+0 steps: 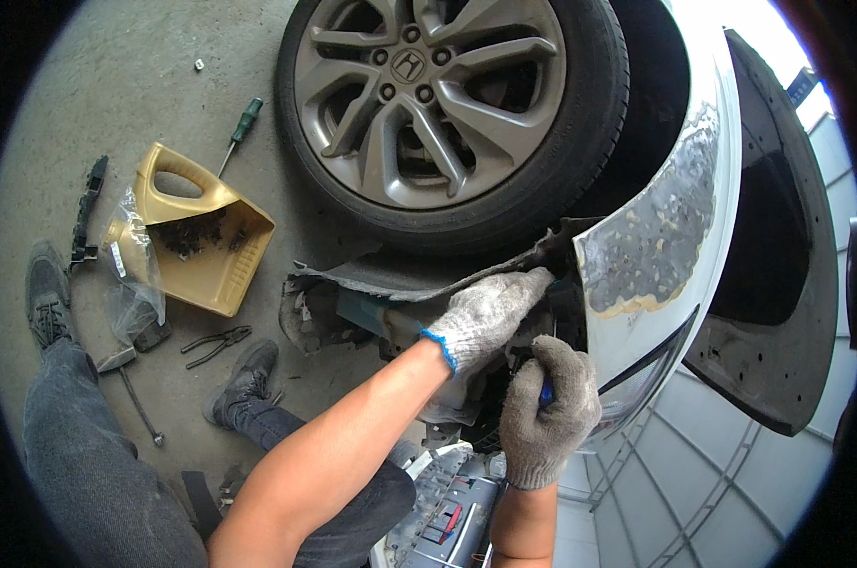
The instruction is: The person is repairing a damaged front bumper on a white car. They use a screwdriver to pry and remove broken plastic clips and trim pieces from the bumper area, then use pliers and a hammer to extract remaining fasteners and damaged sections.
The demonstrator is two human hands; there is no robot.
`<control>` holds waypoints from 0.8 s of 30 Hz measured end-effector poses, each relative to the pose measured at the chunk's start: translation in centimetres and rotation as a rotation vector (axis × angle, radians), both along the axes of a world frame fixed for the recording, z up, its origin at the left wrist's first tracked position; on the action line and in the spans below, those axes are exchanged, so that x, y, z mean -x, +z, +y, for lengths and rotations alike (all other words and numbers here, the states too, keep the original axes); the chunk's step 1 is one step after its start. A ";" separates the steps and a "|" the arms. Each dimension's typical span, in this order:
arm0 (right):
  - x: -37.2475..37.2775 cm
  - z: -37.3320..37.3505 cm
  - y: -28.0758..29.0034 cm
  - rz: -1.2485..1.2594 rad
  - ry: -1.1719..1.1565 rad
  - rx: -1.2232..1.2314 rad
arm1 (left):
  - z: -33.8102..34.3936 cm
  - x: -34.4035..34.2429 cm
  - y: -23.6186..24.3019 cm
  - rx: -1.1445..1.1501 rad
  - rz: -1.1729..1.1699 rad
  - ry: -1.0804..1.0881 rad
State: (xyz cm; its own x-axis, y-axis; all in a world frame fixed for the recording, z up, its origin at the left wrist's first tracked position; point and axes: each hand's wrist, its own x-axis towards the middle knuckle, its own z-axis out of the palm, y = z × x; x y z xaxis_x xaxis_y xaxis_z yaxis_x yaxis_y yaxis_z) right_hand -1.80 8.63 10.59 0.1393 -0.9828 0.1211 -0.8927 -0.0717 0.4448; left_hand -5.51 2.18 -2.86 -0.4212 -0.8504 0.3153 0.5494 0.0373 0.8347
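My left hand [493,315], in a whitish knit glove with a blue cuff, reaches into the gap where the torn dark wheel-arch liner [390,279] meets the white car body. Its fingers are pressed together at that edge, and what they hold is hidden. My right hand [547,409], in a grey glove, is closed around a blue-handled tool [547,390] just below it, under the bumper corner. The tool's tip is not clear. A patchy grey repair area [644,232] covers the white panel [712,180] beside both hands.
The wheel [452,114] is above. On the concrete floor [144,57] are a cut gold jug [201,270], a screwdriver [246,120], pliers [218,343], a hammer [116,358] and a black strip [88,213]. A raised dark panel [778,331] is right, a tool tray [447,521] below.
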 end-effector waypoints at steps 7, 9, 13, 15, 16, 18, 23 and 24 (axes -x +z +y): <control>-0.7 0.2 -0.6 0.037 -0.025 0.018 | 0.6 1.0 0.2 -0.124 0.098 0.011; -0.4 0.1 -0.7 0.048 0.017 0.025 | 0.6 1.0 0.3 -0.145 0.107 -0.007; 0.7 0.2 -0.8 0.072 0.084 0.029 | 0.6 0.6 0.4 -0.087 0.032 0.030; 0.6 0.2 -0.8 0.078 0.071 0.024 | 0.7 0.9 0.4 -0.077 0.022 0.062; 0.3 0.2 -0.9 0.077 0.060 0.021 | 0.9 1.6 0.2 -0.095 0.044 0.083; 0.2 0.2 -1.0 0.086 0.053 0.015 | 1.1 2.1 0.2 -0.114 0.060 0.094; 0.1 0.0 -1.0 0.128 0.051 0.002 | 0.7 2.3 0.4 -0.158 0.058 0.031; 0.3 0.0 -0.9 0.151 0.084 -0.010 | 0.8 2.4 0.4 -0.151 0.045 0.053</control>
